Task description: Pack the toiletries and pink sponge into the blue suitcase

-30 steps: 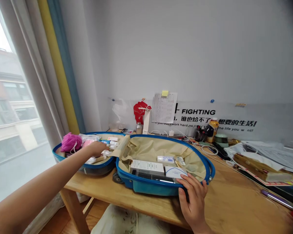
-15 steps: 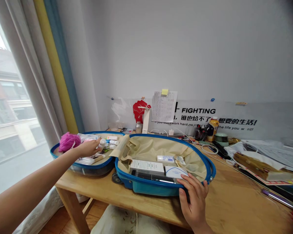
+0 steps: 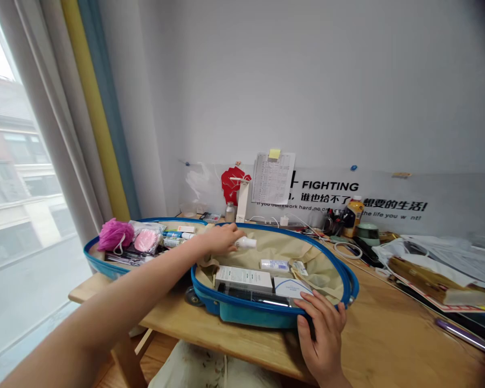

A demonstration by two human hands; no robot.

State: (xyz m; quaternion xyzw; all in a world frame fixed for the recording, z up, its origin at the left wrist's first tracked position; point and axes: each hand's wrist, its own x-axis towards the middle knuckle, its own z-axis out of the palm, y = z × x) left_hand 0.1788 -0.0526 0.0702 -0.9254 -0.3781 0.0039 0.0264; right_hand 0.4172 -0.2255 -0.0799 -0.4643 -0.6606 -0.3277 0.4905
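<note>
White bottle [image 3: 247, 243] in left hand [image 3: 225, 240], grip closed around it, above beige-lined half of open blue suitcase [image 3: 258, 319] on desk [image 3: 388, 339]. Right hand [image 3: 321, 335] across suitcase rim, grip loose, unclenched, fingertips beside white carton [image 3: 291, 287].

The left arm [image 3: 137, 302] is bare along all that shows of it, smooth and slender, and the left hand [image 3: 222, 240] is bare too. The right hand [image 3: 321, 337] is ungloved, with slim, tapering fingers [image 3: 327, 308]. Over the lap lies a loose, off-white garment [image 3: 178, 369], softly creased, with small brownish motifs [image 3: 208, 357] and a thin, pale cord [image 3: 225, 366] down the middle.
</note>
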